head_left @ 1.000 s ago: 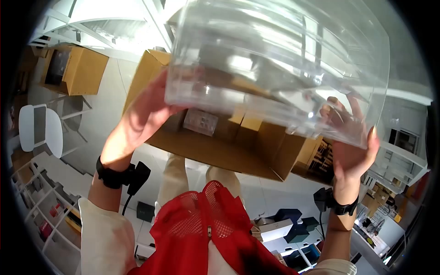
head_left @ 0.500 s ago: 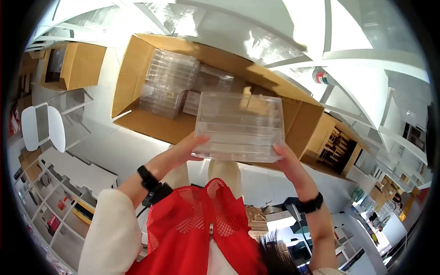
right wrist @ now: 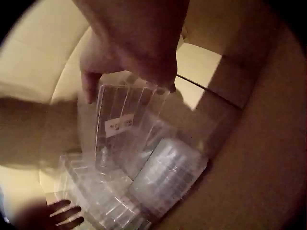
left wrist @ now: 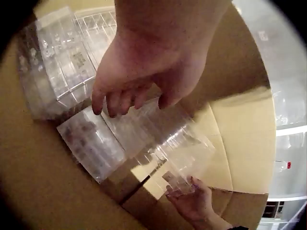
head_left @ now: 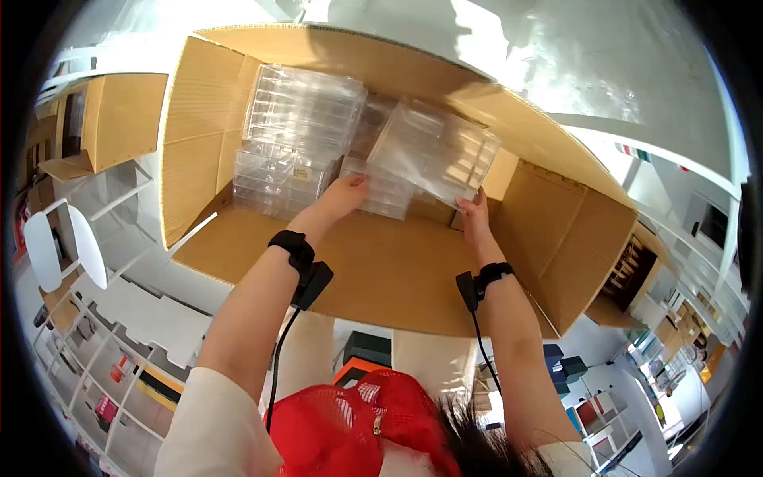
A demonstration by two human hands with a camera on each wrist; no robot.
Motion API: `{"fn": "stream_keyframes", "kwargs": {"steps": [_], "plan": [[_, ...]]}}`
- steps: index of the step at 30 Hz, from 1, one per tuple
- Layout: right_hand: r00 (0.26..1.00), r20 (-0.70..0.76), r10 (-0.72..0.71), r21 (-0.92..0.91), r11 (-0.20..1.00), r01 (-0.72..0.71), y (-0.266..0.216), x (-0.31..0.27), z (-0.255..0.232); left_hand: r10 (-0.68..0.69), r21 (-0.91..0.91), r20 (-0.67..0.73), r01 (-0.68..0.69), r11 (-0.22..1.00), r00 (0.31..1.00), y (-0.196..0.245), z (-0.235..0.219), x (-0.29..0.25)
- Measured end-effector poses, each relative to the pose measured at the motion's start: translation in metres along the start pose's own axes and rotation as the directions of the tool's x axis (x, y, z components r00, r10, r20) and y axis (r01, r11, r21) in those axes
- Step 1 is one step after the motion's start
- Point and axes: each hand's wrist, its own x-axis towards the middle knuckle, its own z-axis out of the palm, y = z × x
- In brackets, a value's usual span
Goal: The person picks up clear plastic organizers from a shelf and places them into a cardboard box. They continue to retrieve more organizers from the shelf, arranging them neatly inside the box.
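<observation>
In the open cardboard box (head_left: 373, 262), my right hand (head_left: 475, 215) grips the near right edge of a clear plastic container (head_left: 429, 151), which lies tilted above other clear pieces. The right wrist view shows my right hand (right wrist: 129, 57) with its thumb on one side of the container (right wrist: 112, 139), which bears a white label. My left hand (head_left: 347, 197) is over a smaller clear case (head_left: 381, 195); in the left wrist view this hand (left wrist: 148, 72) has loosely bent fingers and holds nothing. Contact with the case beneath is unclear.
Clear drawer-like containers (head_left: 302, 107) are stacked at the box's left, with a labelled one (head_left: 278, 179) nearer. Another cardboard box (head_left: 127, 119) stands at far left beside a white chair (head_left: 83, 246). A box with dark slotted contents (head_left: 628, 274) is at right.
The clear container has moved from in front of me down into the cardboard box, and has turned. My left hand has let go of it; my right hand still grips it.
</observation>
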Motion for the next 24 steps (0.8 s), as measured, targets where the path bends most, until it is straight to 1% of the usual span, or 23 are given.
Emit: {"fn": "stream_keyframes", "kwargs": {"steps": [1, 3, 4, 5, 6, 7, 8, 9, 10, 11, 12, 14, 15, 17, 18, 21, 22, 23, 24], "plan": [[0.999, 0.027, -0.030, 0.072, 0.997, 0.028, 0.009, 0.014, 0.001, -0.025, 0.051, 0.011, 0.025, 0.998, 1.000, -0.005, -0.003, 0.009], [0.997, 0.060, -0.043, 0.061, 0.997, 0.040, 0.024, 0.043, 0.000, -0.073, 0.152, 0.028, 0.068, 0.986, 0.997, -0.011, -0.007, 0.025], [0.995, 0.087, -0.053, 0.046, 0.998, 0.049, 0.032, 0.058, -0.003, -0.006, 0.265, 0.028, -0.002, 0.964, 1.000, -0.022, -0.004, 0.042], [0.992, 0.112, -0.058, 0.030, 0.998, 0.055, 0.039, 0.071, -0.005, 0.057, 0.376, 0.038, -0.068, 0.924, 0.998, -0.042, 0.002, 0.064], [0.985, 0.160, -0.072, 0.038, 0.997, 0.067, 0.041, 0.084, -0.003, 0.120, 0.482, 0.058, -0.133, 0.866, 0.991, -0.059, 0.008, 0.084], [0.977, 0.200, -0.080, 0.048, 0.996, 0.072, 0.044, 0.095, -0.001, 0.175, 0.702, 0.194, -0.261, 0.663, 0.965, -0.073, 0.015, 0.107], [0.969, 0.235, -0.078, 0.058, 0.996, 0.066, 0.050, 0.103, 0.000, 0.179, 0.833, 0.345, -0.388, 0.395, 0.922, -0.087, 0.022, 0.129], [0.966, 0.243, -0.087, 0.073, 0.995, 0.071, 0.058, 0.113, 0.003, 0.135, 0.860, 0.488, -0.501, 0.091, 0.862, -0.094, 0.029, 0.140], [0.963, 0.250, -0.095, 0.091, 0.993, 0.075, 0.065, 0.122, 0.009, 0.137, 0.807, 0.365, -0.386, 0.447, 0.921, -0.102, 0.036, 0.142], [0.960, 0.260, -0.108, 0.112, 0.990, 0.081, 0.071, 0.129, 0.014, 0.084, 0.638, 0.238, -0.221, 0.737, 0.968, -0.095, 0.039, 0.136], [0.956, 0.284, -0.075, 0.135, 0.990, 0.038, 0.073, 0.134, 0.018, -0.016, 0.379, 0.125, -0.033, 0.925, 0.992, -0.094, 0.042, 0.134], [0.940, 0.340, -0.024, 0.181, 0.983, -0.040, 0.074, 0.142, 0.027, 0.023, 0.439, 0.156, -0.091, 0.894, 0.988, -0.101, 0.043, 0.134], [0.949, 0.316, -0.003, 0.158, 0.986, -0.050, 0.074, 0.143, 0.030, 0.047, 0.468, 0.168, -0.121, 0.876, 0.985, -0.102, 0.042, 0.133], [0.962, 0.269, 0.038, 0.111, 0.991, -0.070, 0.074, 0.148, 0.028, -0.033, 0.403, 0.184, -0.045, 0.914, 0.982, -0.097, 0.034, 0.126], [0.966, 0.253, 0.048, 0.018, 0.998, -0.054, 0.076, 0.155, 0.027, -0.071, 0.367, 0.194, -0.005, 0.930, 0.978, -0.093, 0.030, 0.121], [0.978, 0.186, -0.093, -0.112, 0.987, 0.115, 0.091, 0.162, 0.026, 0.011, 0.359, 0.193, -0.081, 0.930, 0.981, -0.090, 0.018, 0.118], [0.985, 0.134, -0.110, -0.255, 0.956, 0.142, 0.094, 0.163, 0.026, 0.003, 0.357, 0.187, -0.071, 0.931, 0.982, -0.087, 0.017, 0.115], [0.987, 0.081, -0.137, -0.394, 0.905, 0.158, 0.097, 0.163, 0.030, -0.002, 0.357, 0.184, -0.065, 0.932, 0.983, -0.077, 0.015, 0.107], [0.984, 0.027, -0.173, -0.527, 0.834, 0.161, 0.089, 0.154, 0.039, -0.003, 0.356, 0.185, -0.064, 0.932, 0.983, -0.069, 0.014, 0.102]]}}
